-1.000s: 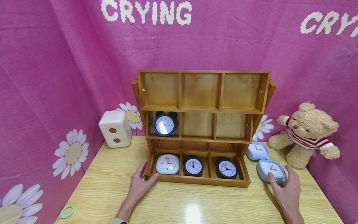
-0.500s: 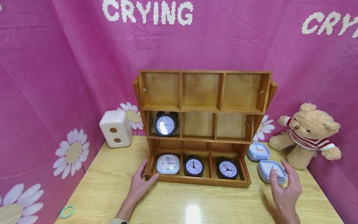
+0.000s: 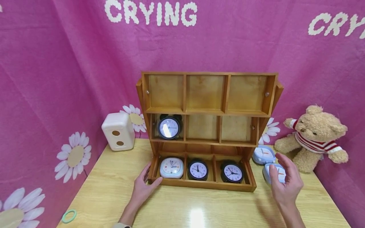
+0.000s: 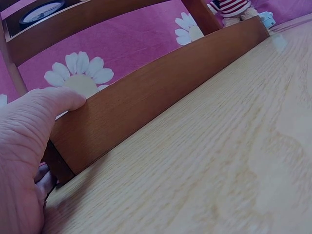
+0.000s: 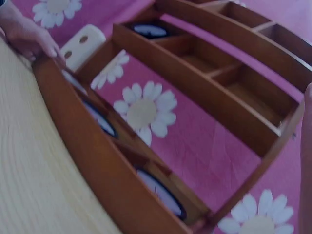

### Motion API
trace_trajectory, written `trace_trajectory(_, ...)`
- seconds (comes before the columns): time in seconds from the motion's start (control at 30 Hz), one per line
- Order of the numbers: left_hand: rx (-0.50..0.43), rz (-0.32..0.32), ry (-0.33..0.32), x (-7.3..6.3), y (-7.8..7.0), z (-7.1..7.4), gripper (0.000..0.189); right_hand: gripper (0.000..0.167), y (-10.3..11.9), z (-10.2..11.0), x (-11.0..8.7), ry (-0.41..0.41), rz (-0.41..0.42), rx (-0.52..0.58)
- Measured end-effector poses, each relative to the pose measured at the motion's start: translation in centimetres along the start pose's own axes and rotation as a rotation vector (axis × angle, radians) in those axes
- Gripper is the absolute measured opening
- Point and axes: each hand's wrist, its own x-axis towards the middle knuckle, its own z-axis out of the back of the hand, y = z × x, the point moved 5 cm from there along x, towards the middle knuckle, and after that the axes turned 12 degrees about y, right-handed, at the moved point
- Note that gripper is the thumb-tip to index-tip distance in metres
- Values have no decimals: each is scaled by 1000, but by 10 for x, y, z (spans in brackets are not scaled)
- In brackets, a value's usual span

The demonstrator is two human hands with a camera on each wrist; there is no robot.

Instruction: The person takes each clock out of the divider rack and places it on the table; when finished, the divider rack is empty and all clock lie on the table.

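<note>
Before magenta daisy-printed cloth (image 3: 211,47), a brown wooden three-tier shelf (image 3: 205,111) on the pale wood-grain table (image 3: 162,205) is gripped by the left hand (image 3: 143,186); the right hand (image 3: 286,188) is held loosely spread near a rounded blue clock (image 3: 280,173).

L hand (image 3: 141,187) is low, in a grip: L thumb (image 4: 68,100) sticks out to the R & L fingers (image 3: 143,173) point up & away, like a wide V. L arm (image 3: 130,207) slants up to the R. R hand (image 3: 286,187) is up in the air, w/ R thumb (image 3: 274,178) & R fingers (image 3: 288,165) apart & bent a bit, like a C. R arm (image 3: 292,215) comes up from the bottom, tipped a bit L.
</note>
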Motion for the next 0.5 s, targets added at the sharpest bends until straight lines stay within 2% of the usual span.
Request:
trace_trajectory(0.3, -2, -10, -12, -2, 2, 0, 86, 31, 18, -33, 13, 103, 59, 34)
trace_trajectory(0.5, -19, -10, -15, 0, 3, -1, 86, 33, 30, -54, 20, 215, 9, 9)
